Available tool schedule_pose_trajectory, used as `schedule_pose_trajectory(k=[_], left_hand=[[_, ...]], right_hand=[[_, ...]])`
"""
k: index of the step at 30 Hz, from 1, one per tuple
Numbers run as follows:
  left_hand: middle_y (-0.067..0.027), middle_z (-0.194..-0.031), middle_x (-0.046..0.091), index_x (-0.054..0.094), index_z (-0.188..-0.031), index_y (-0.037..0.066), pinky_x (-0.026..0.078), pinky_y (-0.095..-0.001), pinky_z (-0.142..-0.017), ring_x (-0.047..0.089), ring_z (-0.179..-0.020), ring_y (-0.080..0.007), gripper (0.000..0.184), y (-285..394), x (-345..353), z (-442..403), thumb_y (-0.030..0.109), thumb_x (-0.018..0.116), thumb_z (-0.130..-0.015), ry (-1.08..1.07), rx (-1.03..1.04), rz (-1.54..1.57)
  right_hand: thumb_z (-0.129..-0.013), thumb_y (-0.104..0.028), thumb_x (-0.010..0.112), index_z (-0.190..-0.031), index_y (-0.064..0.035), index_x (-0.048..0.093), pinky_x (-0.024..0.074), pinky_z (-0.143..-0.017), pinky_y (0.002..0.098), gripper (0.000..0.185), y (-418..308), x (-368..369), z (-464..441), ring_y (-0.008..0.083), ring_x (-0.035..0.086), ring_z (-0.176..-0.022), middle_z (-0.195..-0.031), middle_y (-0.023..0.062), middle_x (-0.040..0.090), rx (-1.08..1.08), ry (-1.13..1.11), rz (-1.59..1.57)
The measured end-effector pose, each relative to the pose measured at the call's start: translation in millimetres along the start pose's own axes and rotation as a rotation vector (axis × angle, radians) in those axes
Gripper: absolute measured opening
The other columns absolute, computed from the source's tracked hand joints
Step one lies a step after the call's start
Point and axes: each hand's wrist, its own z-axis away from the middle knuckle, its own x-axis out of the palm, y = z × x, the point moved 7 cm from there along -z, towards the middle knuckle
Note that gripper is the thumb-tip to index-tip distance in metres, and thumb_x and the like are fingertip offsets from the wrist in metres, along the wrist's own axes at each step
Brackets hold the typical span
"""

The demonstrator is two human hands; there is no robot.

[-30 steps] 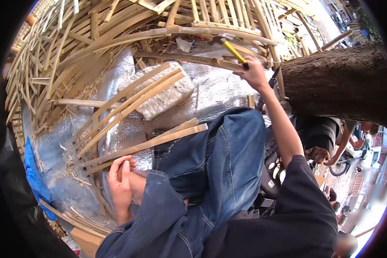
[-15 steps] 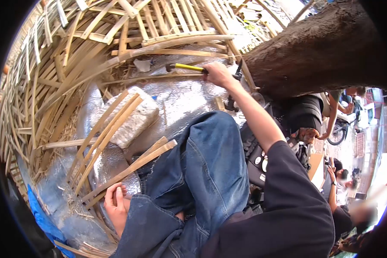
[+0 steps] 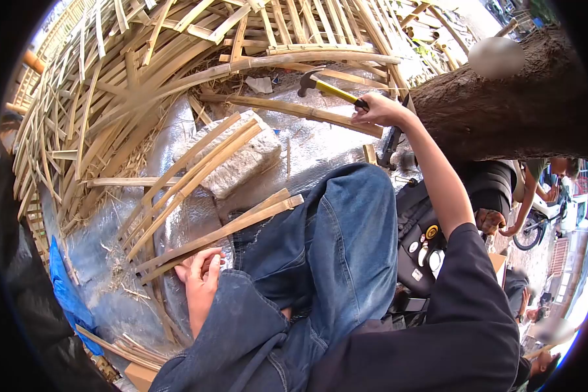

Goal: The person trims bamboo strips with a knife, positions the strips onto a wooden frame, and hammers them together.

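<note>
My right hand (image 3: 380, 111) is closed around the black grip of a claw hammer (image 3: 335, 90) with a yellow and black handle. The hammer's dark head points left, over the foil-like sheet (image 3: 313, 153). A split bamboo strip (image 3: 287, 110) lies just below the hammer, its right end close under my right hand. My left hand (image 3: 201, 277) rests beside my bent leg with loosely curled fingers, nothing visible in them. Its fingertips are against or just below the bamboo strips (image 3: 232, 228) that slant up to my knee; contact is unclear. More strips (image 3: 193, 186) lean across a rough pale stone block (image 3: 248, 157).
A large woven bamboo framework (image 3: 144, 85) curves across the far and left sides. A thick tree trunk (image 3: 496, 98) stands at right, with dark bags (image 3: 415, 251) below it. Blue tarp (image 3: 68, 294) lies at lower left. Other people and a motorbike (image 3: 532, 225) are far right.
The hammer has turned in my right hand, showing its claw head more clearly. The bamboo strip below it now slants down to the right. The view has shifted; my left hand stays by the strips.
</note>
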Motion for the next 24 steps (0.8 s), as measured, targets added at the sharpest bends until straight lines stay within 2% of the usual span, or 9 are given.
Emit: schedule_pose_trajectory(k=[2, 5, 7, 13, 14, 15, 18, 21, 24], left_hand=[[-0.006, -0.103, 0.068, 0.065, -0.116, 0.003, 0.05, -0.0262, -0.086, 0.063, -0.093, -0.0118, 0.018, -2.6, -4.7, 2.3, 0.012, 0.057, -0.103, 0.019, -0.041, 0.024], [-0.0064, -0.101, 0.07, 0.065, -0.116, 0.002, 0.051, -0.0267, -0.083, 0.064, -0.091, -0.0121, 0.019, -12.8, -17.6, 1.6, 0.012, 0.056, -0.103, 0.083, 0.066, -0.18], [-0.0069, -0.099, 0.069, 0.066, -0.115, 0.001, 0.051, -0.0278, -0.082, 0.064, -0.089, -0.0124, 0.018, -5.1, -18.5, 6.0, 0.011, 0.055, -0.103, 0.101, 0.014, -0.007], [-0.0065, -0.101, 0.068, 0.064, -0.12, 0.002, 0.052, -0.027, -0.079, 0.063, -0.087, -0.0116, 0.021, -21.1, -26.2, 3.2, 0.012, 0.054, -0.104, 0.025, 0.046, 0.04], [-0.0071, -0.1, 0.069, 0.064, -0.119, 0.001, 0.052, -0.0276, -0.079, 0.064, -0.087, -0.0125, 0.021, -21.7, -27.6, 2.8, 0.011, 0.054, -0.104, 0.035, 0.06, 0.028], [-0.0077, -0.099, 0.069, 0.064, -0.118, 0.0, 0.053, -0.0282, -0.08, 0.064, -0.088, -0.0134, 0.021, -22.4, -29.4, 3.7, 0.011, 0.054, -0.103, 0.053, 0.07, 0.015], [-0.0082, -0.102, 0.069, 0.063, -0.121, 0.001, 0.053, -0.0271, -0.078, 0.064, -0.088, -0.0129, 0.023, -24.2, -32.7, 2.4, 0.011, 0.052, -0.104, 0.014, 0.117, -0.029], [-0.0087, -0.107, 0.068, 0.06, -0.126, 0.001, 0.054, -0.0275, -0.078, 0.064, -0.089, -0.0131, 0.025, -21.8, -40.2, 2.9, 0.013, 0.051, -0.106, -0.028, 0.154, -0.074], [-0.0097, -0.113, 0.065, 0.059, -0.129, 0.003, 0.055, -0.0289, -0.079, 0.065, -0.092, -0.0148, 0.028, -29.7, -60.9, 0.7, 0.018, 0.05, -0.107, 0.013, 0.134, 0.013]], right_hand=[[-0.078, -0.037, 0.084, -0.074, -0.0034, 0.056, 0.0477, -0.068, 0.0386, 0.044, 6.3, 0.3, 3.5, 0.0225, 0.06, -0.069, -0.07, 0.0106, 0.062, 0.098, 0.068, 0.031], [-0.075, -0.042, 0.085, -0.087, -0.0032, 0.069, 0.0546, -0.081, 0.0448, 0.044, -0.6, -6.8, 28.0, 0.0354, 0.068, -0.091, -0.096, 0.0187, 0.071, 0.066, 0.385, 0.379], [-0.072, -0.047, 0.086, -0.103, -0.0006, 0.071, 0.0546, -0.089, 0.0461, 0.058, -5.2, -3.9, 52.4, 0.0352, 0.068, -0.103, -0.109, 0.0213, 0.069, 0.291, 0.219, 0.379], [-0.062, -0.049, 0.091, -0.1, 0.003, 0.072, 0.0589, -0.082, 0.0447, 0.068, 5.8, 45.0, 113.7, 0.0368, 0.072, -0.094, -0.098, 0.0221, 0.073, 0.463, 0.288, 0.241], [-0.069, -0.045, 0.087, -0.1, 0.0029, 0.072, 0.0584, -0.083, 0.0458, 0.059, 6.0, 52.4, 117.6, 0.0385, 0.072, -0.094, -0.096, 0.0233, 0.072, 0.466, 0.283, 0.193], [-0.077, -0.036, 0.08, -0.095, 0.0032, 0.072, 0.0579, -0.083, 0.0468, 0.044, -5.2, 54.3, 126.1, 0.0398, 0.071, -0.093, -0.096, 0.0249, 0.071, 0.437, 0.441, 0.147], [-0.07, -0.041, 0.082, -0.091, 0.0048, 0.074, 0.0577, -0.082, 0.047, 0.051, 10.6, 65.5, 124.0, 0.0409, 0.071, -0.09, -0.094, 0.0273, 0.07, 0.375, 0.679, 0.001], [-0.072, -0.019, 0.074, -0.084, 0.0051, 0.072, 0.0584, -0.08, 0.0466, 0.028, 12.9, 50.9, 132.2, 0.0383, 0.072, -0.084, -0.086, 0.028, 0.07, 0.383, 0.555, -0.038], [-0.066, -0.022, 0.079, -0.084, 0.0037, 0.072, 0.0578, -0.073, 0.0415, 0.032, -4.8, 17.1, 162.2, 0.0325, 0.072, -0.075, -0.078, 0.0208, 0.071, 0.369, 0.544, -0.204]])
